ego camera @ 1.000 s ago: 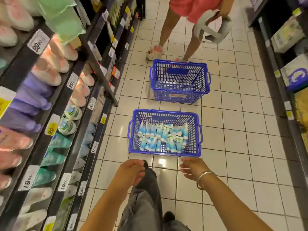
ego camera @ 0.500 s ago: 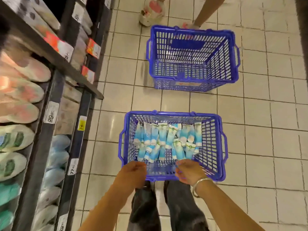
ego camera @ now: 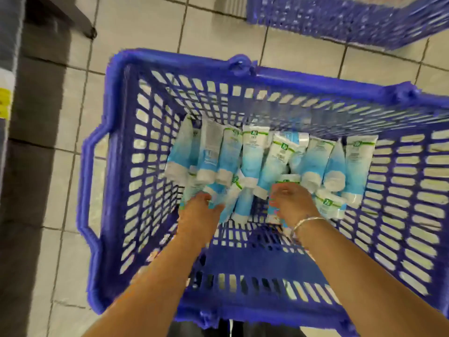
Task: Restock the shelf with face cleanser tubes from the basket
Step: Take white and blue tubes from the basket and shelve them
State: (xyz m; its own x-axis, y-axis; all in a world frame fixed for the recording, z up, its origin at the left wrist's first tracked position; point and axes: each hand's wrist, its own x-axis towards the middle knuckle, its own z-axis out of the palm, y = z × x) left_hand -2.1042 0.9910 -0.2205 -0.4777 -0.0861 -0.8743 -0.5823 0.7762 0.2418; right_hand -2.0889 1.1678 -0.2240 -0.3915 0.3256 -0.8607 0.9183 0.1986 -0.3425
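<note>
- Since earlier frame: both hands down inside blue slotted plastic basket (ego camera: 116,132), previously at near rim.
- Left hand (ego camera: 198,212) and right hand (ego camera: 292,203) among blue-white cleanser tubes (ego camera: 252,154); grip: cannot tell, blurred.
- Tubes heaped on basket bottom; basket on tiled floor (ego camera: 136,25).

Both forearms are showing bare, with no sleeve reaching into view; the left hand (ego camera: 198,210) is wearing nothing on wrist or fingers that can be made out; the right hand (ego camera: 290,203) is wearing a thin silver bangle (ego camera: 306,221) circling the wrist, its metal catching the light; dark grey trousers (ego camera: 243,330) are showing at the bottom edge, blurred.
</note>
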